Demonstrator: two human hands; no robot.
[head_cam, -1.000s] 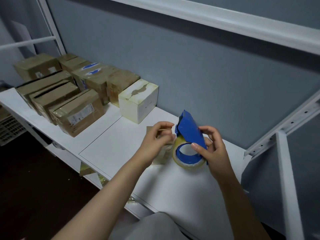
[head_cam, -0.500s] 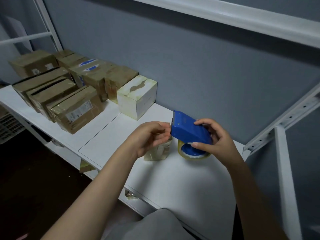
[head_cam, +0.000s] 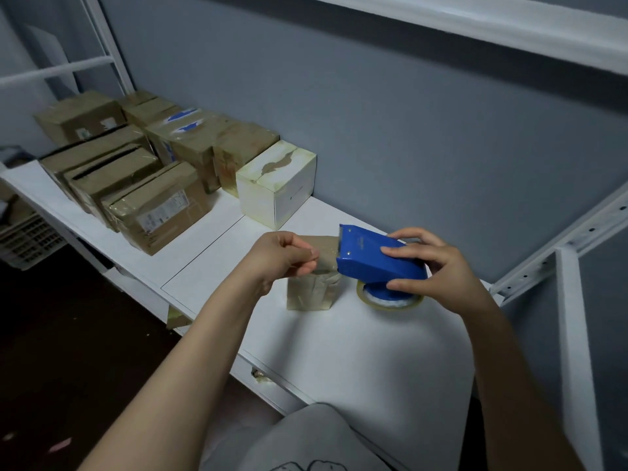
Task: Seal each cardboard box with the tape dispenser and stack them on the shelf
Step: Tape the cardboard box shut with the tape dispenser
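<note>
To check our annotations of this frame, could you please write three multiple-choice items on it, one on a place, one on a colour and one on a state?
1. Where does the white box stand?
A. On the floor.
B. On the shelf, at the right end of the brown boxes.
C. In a basket.

2. What colour is the tape dispenser?
A. Red.
B. Grey.
C. Blue.

3. What is the right hand doing?
A. Gripping the tape dispenser.
B. Lying flat on the shelf.
C. Hanging empty.

Answers:
1 B: it stands on the shelf beside the last brown box.
2 C: its housing is plainly blue.
3 A: its fingers curl round the housing, while the left hand pinches the tape end.
</note>
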